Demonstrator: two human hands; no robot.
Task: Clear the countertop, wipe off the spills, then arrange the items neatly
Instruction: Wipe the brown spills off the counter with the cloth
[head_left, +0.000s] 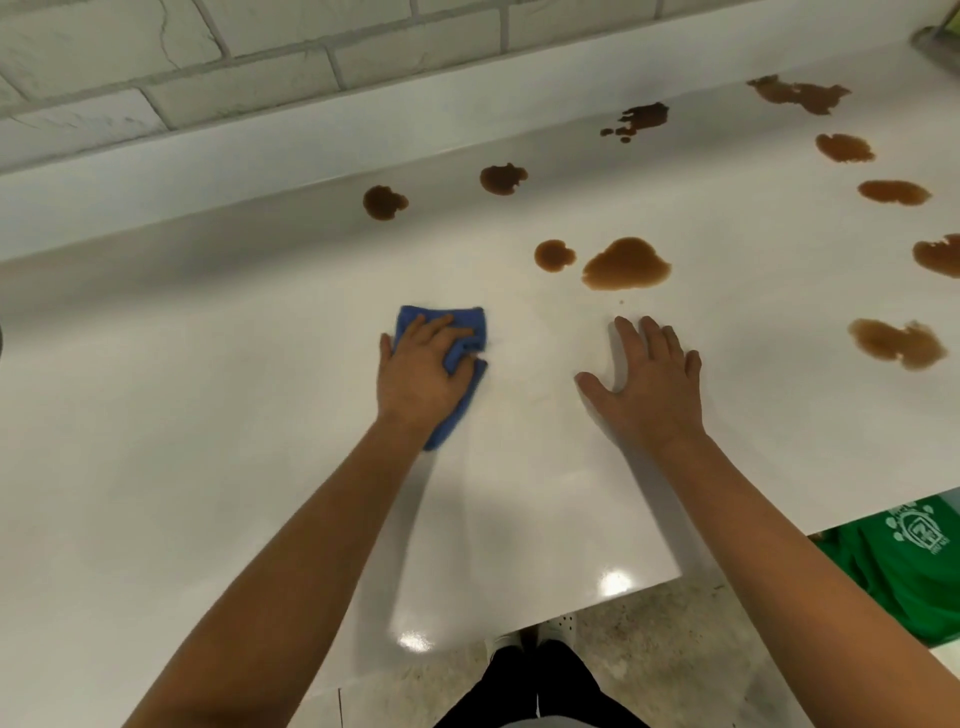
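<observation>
Head view: left hand (415, 374) grips blue cloth (457, 358); right hand (649, 379) lies flat, fingers straight.

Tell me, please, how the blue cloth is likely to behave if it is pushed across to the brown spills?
The blue cloth looks soft and floppy: it bunches into folds under the left hand, so it would probably crumple rather than slide flat. The white countertop is glossy, so it should glide easily. Reaching the nearest brown spill, it would likely soak and smear.
</observation>
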